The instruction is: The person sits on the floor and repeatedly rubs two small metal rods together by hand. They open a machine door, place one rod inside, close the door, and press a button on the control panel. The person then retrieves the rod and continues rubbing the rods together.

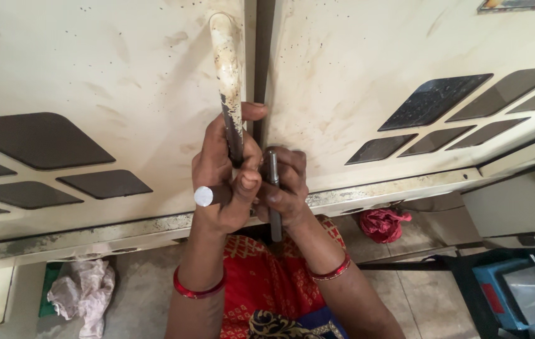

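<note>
While the cream cabinet doors (123, 94) stand shut, the left hand (220, 182) has its fingers closed round the lower end of the worn door handle (228, 75), at twelve o'clock from the wrist, with a round silver-faced piece (203, 196) lodged against that fist. At three o'clock, touching it, the right hand (283, 188) wraps its fingers tight on an upright grey metal rod (274, 188) along the door gap. Judged step: working at the handle's lower fixing; it calls for a steady grip and alignment. Crumpled cloth (85, 292) lies on the floor at seven o'clock.
</note>
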